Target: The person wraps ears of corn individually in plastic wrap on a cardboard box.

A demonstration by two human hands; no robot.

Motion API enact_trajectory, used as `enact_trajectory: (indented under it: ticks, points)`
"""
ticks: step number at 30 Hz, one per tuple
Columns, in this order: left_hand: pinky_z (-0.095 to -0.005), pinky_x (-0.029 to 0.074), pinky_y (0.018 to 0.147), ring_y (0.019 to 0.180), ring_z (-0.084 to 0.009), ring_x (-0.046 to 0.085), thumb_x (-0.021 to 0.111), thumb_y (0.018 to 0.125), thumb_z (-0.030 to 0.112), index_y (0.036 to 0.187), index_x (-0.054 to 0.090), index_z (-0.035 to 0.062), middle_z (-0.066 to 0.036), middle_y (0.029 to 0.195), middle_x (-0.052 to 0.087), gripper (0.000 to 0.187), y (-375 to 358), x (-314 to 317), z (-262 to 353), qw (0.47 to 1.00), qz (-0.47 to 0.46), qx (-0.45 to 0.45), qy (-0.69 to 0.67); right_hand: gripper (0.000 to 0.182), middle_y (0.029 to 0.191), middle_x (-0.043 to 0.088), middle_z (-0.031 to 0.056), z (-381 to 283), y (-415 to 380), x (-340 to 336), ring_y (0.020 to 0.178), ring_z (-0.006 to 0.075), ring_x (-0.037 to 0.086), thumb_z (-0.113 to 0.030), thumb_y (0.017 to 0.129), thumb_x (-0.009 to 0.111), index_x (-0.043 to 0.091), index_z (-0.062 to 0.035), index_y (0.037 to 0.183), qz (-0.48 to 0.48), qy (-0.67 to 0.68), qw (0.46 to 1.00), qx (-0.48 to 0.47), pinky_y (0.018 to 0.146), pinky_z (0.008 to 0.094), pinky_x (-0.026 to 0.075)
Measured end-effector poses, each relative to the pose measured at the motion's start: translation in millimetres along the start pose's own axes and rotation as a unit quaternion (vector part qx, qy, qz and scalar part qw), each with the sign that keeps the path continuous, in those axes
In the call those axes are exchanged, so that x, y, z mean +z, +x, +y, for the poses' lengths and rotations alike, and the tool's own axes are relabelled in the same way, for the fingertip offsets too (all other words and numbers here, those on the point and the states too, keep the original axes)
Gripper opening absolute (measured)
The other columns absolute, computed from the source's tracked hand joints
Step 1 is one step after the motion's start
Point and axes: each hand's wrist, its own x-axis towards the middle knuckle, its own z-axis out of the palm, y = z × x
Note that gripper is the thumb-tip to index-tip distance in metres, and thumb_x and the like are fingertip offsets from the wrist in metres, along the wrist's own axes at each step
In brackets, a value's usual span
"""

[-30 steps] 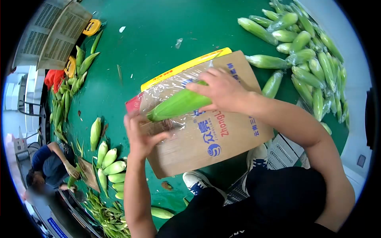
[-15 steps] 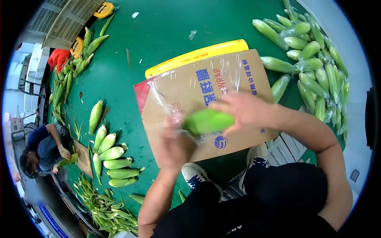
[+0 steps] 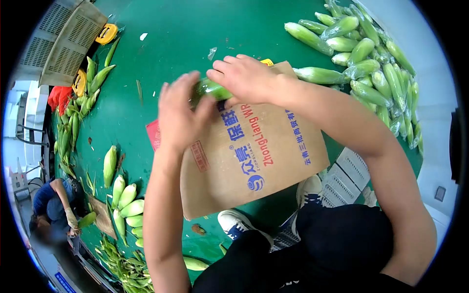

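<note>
A green ear of corn (image 3: 214,90) lies between my hands over the far edge of a cardboard box (image 3: 224,180), with a shine of clear film on it. My right hand (image 3: 246,78) has its fingers bent over the right end of the ear. Around the left end are the thumb and fingers of my left hand (image 3: 181,110), smeared by motion. Blue and red print covers the box. Behind my right hand, only a bit of the yellow film-box edge (image 3: 266,62) shows.
Film-wrapped corn (image 3: 361,58) is piled at the right. Unwrapped ears (image 3: 128,195) lie at the left, near a heap of husks (image 3: 124,268). Another person (image 3: 58,200) handles corn at the far left. Plastic crates (image 3: 63,44) stand at the upper left.
Both hands have moved with the ear from the middle of the box to its far edge. The clear film stretched over the box no longer shows there. The view has shifted slightly.
</note>
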Motion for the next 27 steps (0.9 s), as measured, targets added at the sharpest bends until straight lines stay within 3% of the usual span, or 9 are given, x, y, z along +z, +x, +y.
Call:
enact_trajectory:
  ticks: [3,6,9,10,12,18,22,24,27]
  points:
    - [-0.0483,0.036,0.120,0.141,-0.0329,0.050,0.077,0.082,0.021,0.149,0.048,0.0035,-0.017,0.145,0.058,0.076,-26.4,-8.8,32.0,0.991,-0.080,0.046,0.101,0.070,0.120,0.066,0.0184,-9.7,-8.0,-7.0,0.113,0.0402,0.064,-0.037,0.074,0.087,0.059,-0.0011,0.126,-0.043,0.149,0.988,0.012,0.094,0.0458,0.054]
    - [-0.0450,0.054,0.090,0.105,-0.0314,0.069,0.078,0.077,0.017,0.127,0.060,0.0049,-0.013,0.118,0.070,0.055,-44.1,-18.8,45.3,0.988,-0.145,0.001,0.051,0.058,0.118,0.068,0.0206,-31.9,-31.6,-15.9,0.111,0.0412,0.064,-0.043,0.089,0.074,0.059,0.0004,0.123,-0.201,0.325,0.921,0.071,0.093,0.0469,0.053]
    - [-0.0435,0.057,0.076,0.085,-0.0335,0.072,0.078,0.071,0.016,0.106,0.065,0.0073,-0.012,0.090,0.073,0.038,-46.2,-27.4,64.0,0.981,-0.194,-0.028,-0.009,0.045,0.121,0.067,0.0214,-1.1,-2.8,-34.1,0.115,0.0396,0.063,-0.037,0.099,0.064,0.059,-0.0028,0.128,-0.330,0.272,0.904,0.005,0.097,0.0446,0.051]
    - [-0.0443,0.057,0.077,0.086,-0.0343,0.072,0.077,0.071,0.015,0.107,0.065,0.0068,-0.013,0.090,0.073,0.039,-45.0,-28.5,64.9,0.971,-0.234,-0.048,-0.019,0.044,0.139,0.062,0.0184,10.5,-5.5,-15.1,0.133,0.0358,0.055,-0.032,0.104,0.056,0.056,-0.0109,0.143,-0.103,0.235,0.964,-0.073,0.109,0.0459,0.045]
    - [-0.0460,0.057,0.078,0.086,-0.0357,0.072,0.076,0.071,0.015,0.110,0.065,0.0058,-0.015,0.089,0.073,0.042,-36.6,-32.1,60.2,0.947,-0.310,-0.082,-0.029,0.053,0.160,0.048,0.0064,13.7,9.5,37.3,0.152,0.0272,0.038,-0.038,0.105,0.053,0.048,-0.0212,0.154,0.027,0.169,0.964,-0.204,0.121,0.0517,0.033]
    - [-0.0511,0.056,0.086,0.095,-0.0430,0.070,0.081,0.067,0.019,0.124,0.064,0.0058,-0.023,0.099,0.073,0.060,-35.5,-29.1,47.6,0.892,-0.396,-0.118,-0.181,0.060,0.168,0.033,-0.0140,-3.2,3.4,68.2,0.159,0.0185,0.023,-0.049,0.102,0.053,0.043,-0.0327,0.159,-0.019,0.029,0.969,-0.243,0.128,0.0587,0.018]
    - [-0.0515,0.055,0.086,0.096,-0.0425,0.070,0.081,0.070,0.026,0.127,0.061,0.0049,-0.024,0.096,0.072,0.064,-81.8,-28.9,76.4,0.822,-0.485,-0.061,-0.293,0.062,0.169,0.033,-0.0121,-2.6,3.5,63.5,0.159,0.0191,0.023,-0.057,0.104,0.047,0.041,-0.0309,0.160,-0.030,0.055,0.970,-0.237,0.129,0.0564,0.016]
    - [-0.0519,0.054,0.087,0.101,-0.0427,0.068,0.080,0.071,0.028,0.130,0.058,0.0035,-0.023,0.095,0.072,0.067,-89.1,-45.3,116.3,0.729,-0.658,-0.031,-0.187,0.063,0.170,0.031,-0.0123,-2.0,5.2,63.4,0.159,0.0189,0.021,-0.057,0.104,0.047,0.041,-0.0300,0.160,-0.038,0.055,0.971,-0.231,0.129,0.0557,0.014]
    - [-0.0505,0.053,0.090,0.109,-0.0450,0.065,0.080,0.075,0.021,0.132,0.056,0.0027,-0.023,0.109,0.069,0.065,-156.1,-39.8,127.7,0.694,-0.664,0.004,-0.278,0.065,0.166,0.037,-0.0045,-5.4,-2.9,78.0,0.154,0.0221,0.032,-0.058,0.103,0.049,0.042,-0.0263,0.160,0.054,0.040,0.968,-0.241,0.126,0.0567,0.023]
